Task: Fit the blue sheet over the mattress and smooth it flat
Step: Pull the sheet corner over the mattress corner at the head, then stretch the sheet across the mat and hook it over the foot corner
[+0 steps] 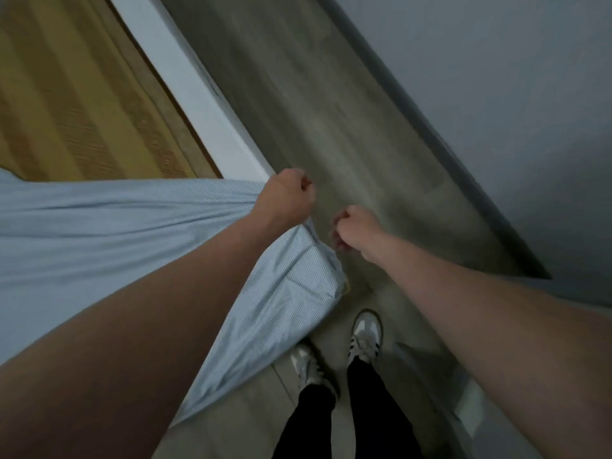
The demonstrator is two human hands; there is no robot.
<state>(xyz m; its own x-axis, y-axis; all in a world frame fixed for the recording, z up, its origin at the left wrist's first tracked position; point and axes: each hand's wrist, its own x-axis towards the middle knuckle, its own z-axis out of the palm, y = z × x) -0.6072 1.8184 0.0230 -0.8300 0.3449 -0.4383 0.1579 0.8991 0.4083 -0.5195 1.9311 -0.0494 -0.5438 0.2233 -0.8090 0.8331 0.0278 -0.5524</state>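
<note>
Here's the stretch along the side of the bed: the blue sheet [109,240] lies drawn across the near part of the mattress [66,94], whose yellow-brown top is bare beyond it, and its edge spills over the bedside toward the floor [331,111]. The left hand [286,197] is fisted at the sheet's edge by the white bed frame [198,84], fingers curled on the cloth, pulling it taut. The right hand [352,228] hovers just beside the hanging corner, fingers curled; whether it pinches any fabric I cannot tell. Next, I'd judge, the edge must be hauled farther along the frame and tucked. The left forearm hides much of the sheet, and blur smears the rest.
</note>
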